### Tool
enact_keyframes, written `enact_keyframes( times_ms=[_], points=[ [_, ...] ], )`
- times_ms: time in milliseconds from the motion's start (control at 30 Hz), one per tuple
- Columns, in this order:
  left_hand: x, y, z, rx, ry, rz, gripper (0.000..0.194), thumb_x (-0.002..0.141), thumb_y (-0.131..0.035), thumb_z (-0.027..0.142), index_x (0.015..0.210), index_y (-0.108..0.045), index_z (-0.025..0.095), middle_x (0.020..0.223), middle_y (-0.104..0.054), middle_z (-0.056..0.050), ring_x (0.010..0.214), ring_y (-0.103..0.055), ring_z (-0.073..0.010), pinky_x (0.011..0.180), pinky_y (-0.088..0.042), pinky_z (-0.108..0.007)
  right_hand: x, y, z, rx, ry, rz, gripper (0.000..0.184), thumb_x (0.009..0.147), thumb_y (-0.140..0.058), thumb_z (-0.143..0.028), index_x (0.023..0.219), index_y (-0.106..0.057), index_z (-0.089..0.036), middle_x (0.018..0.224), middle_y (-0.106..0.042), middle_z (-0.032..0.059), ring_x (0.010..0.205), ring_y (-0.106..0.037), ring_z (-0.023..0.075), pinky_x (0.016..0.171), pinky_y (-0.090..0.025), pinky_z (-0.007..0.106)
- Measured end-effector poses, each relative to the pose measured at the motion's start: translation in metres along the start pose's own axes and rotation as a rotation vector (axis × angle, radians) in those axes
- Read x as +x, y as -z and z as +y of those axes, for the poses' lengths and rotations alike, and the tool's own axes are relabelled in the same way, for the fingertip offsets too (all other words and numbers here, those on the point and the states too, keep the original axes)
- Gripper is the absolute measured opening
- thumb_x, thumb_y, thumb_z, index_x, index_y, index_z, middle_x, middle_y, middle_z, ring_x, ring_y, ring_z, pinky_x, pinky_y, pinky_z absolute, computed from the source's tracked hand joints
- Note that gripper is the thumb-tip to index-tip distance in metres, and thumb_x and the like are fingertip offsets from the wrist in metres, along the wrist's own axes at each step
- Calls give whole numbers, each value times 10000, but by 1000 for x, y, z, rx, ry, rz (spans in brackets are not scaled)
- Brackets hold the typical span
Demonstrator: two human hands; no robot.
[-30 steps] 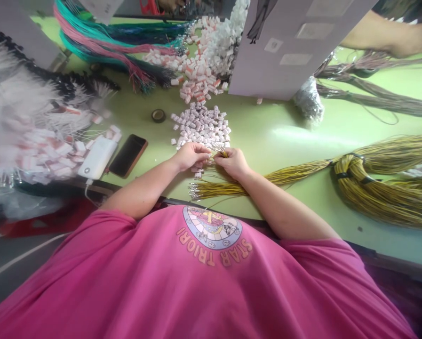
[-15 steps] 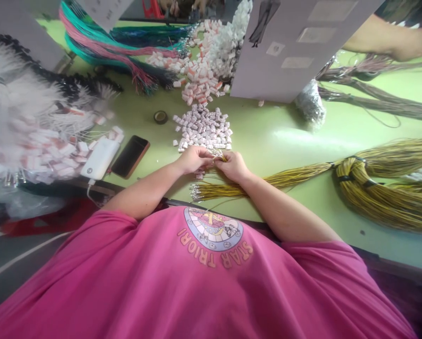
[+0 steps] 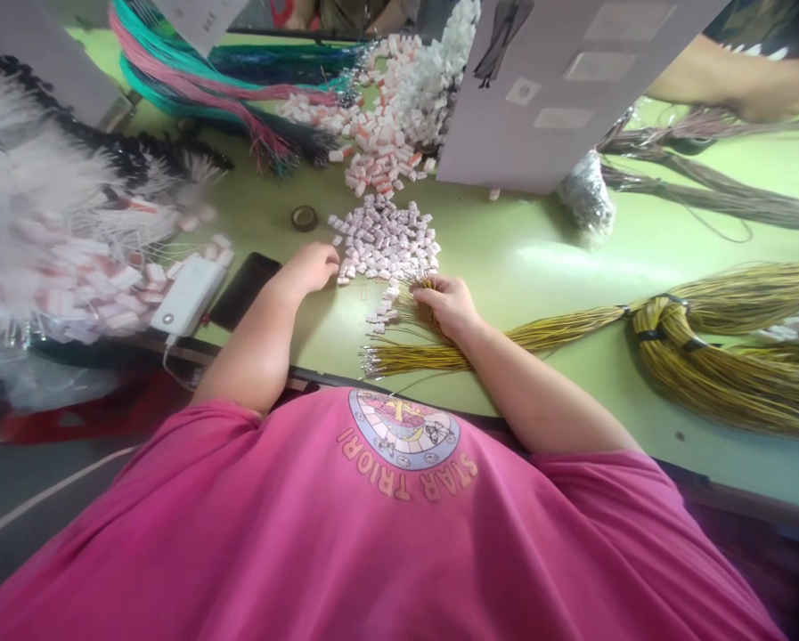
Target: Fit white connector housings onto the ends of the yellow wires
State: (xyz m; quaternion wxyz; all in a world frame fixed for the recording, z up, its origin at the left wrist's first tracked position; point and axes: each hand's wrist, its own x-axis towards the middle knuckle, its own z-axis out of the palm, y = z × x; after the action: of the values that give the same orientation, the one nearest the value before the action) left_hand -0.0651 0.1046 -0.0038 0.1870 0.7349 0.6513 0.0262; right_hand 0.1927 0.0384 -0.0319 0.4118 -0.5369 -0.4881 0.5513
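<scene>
In the head view my right hand (image 3: 449,305) is closed round the terminal ends of several thin yellow-and-black wires (image 3: 431,283). More of the same wires (image 3: 416,359) lie under that forearm, their silvery tips pointing left. At the left edge of a pile of small white connector housings (image 3: 386,233) rests my left hand (image 3: 311,265), fingers curled together; whatever they pinch is too small to make out. Below the pile, a short line of housings (image 3: 382,312), some with wires running to them, lies between the two hands.
A tape roll (image 3: 304,218), a dark phone (image 3: 244,289) and a white power bank (image 3: 191,294) lie to the left. A coiled wire bundle (image 3: 672,329) occupies the right. Behind stands a grey panel (image 3: 546,107); another person's arm (image 3: 726,85) reaches in at upper right.
My left hand has parted from my right and moved left to the pile's edge, over part of the phone. My right hand stays near its place, still holding the wires.
</scene>
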Motion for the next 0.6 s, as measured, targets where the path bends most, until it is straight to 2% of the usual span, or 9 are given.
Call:
enact_keyframes(
  times_ms=[133, 267, 367, 433, 500, 600],
  points=[
    [-3, -4, 4, 7, 20, -3, 180, 790, -562, 241, 917, -675, 184, 994, -666, -123, 843, -604, -242, 780, -451, -341, -1, -2, -5, -27, -38, 12, 105, 598, -599, -237, 576, -525, -167, 459, -393, -67, 452, -336, 68, 462, -250, 233],
    [-3, -6, 2, -85, 20, 52, 176, 762, -608, 242, 916, -663, 179, 949, -671, -111, 810, -600, -228, 773, -448, -340, -1, -3, -9, -14, -46, -7, 87, 567, -600, -221, 589, -552, -152, 460, -411, -63, 449, -343, 69, 470, -271, 240],
    [-6, -3, 9, -266, 30, 110, 96, 759, -621, 215, 824, -658, 155, 813, -663, -73, 698, -589, -175, 741, -457, -314, -1, -3, -9, -7, -38, -3, 95, 551, -603, -215, 603, -570, -142, 473, -436, -57, 466, -366, 74, 483, -288, 240],
    [-11, -4, 21, -518, 34, 119, 79, 776, -617, 212, 800, -637, 140, 715, -637, -34, 605, -564, -127, 685, -469, -282, -1, -3, -9, -2, -30, -13, 96, 547, -605, -210, 604, -575, -138, 478, -443, -55, 473, -374, 75, 488, -295, 239],
    [-17, -8, 36, -828, 7, 35, 79, 772, -639, 187, 816, -619, 125, 686, -623, -10, 565, -555, -90, 650, -480, -250, -1, -3, -9, 9, -19, -15, 96, 548, -611, -207, 604, -576, -137, 473, -436, -58, 472, -368, 72, 492, -301, 237],
    [-24, -21, 58, -1192, -10, -221, 140, 708, -697, 88, 795, -588, 103, 683, -625, -5, 559, -582, -76, 631, -500, -239, -2, -1, -7, 37, -17, -9, 121, 560, -632, -231, 604, -567, -139, 475, -438, -56, 474, -372, 73, 493, -311, 236]
  ],
)
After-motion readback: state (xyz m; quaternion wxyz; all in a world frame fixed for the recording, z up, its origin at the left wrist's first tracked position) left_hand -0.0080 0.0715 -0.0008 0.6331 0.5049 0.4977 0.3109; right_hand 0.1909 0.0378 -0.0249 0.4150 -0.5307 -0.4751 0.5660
